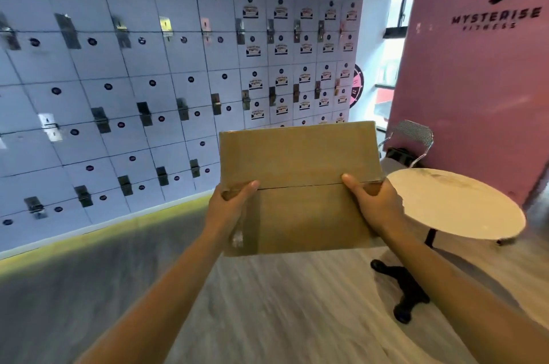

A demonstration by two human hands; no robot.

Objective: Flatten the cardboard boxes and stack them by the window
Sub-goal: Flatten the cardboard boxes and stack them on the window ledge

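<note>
Both hands hold one cardboard box point(300, 185) in the air, chest-high, in front of the locker wall point(148, 81). Left hand point(230, 209) grips the box's left edge, thumb curled over the top face at the flap seam; right hand point(372, 203) grips the right edge the same way, thumb on top, fingers hidden underneath. Box looks not yet flat, seam closed, clear tape on the left end.

Biggest risk, my read: the window point(399, 7) is far right behind the pink wall point(475, 81), and the round table point(454, 206) plus chair point(411, 138) sit just right of the box, so swinging that way could clip the tabletop. Next: tape may resist when flaps get pushed in, cardboard could tear unevenly. Smallest: thumb-only hold on top could slip.
</note>
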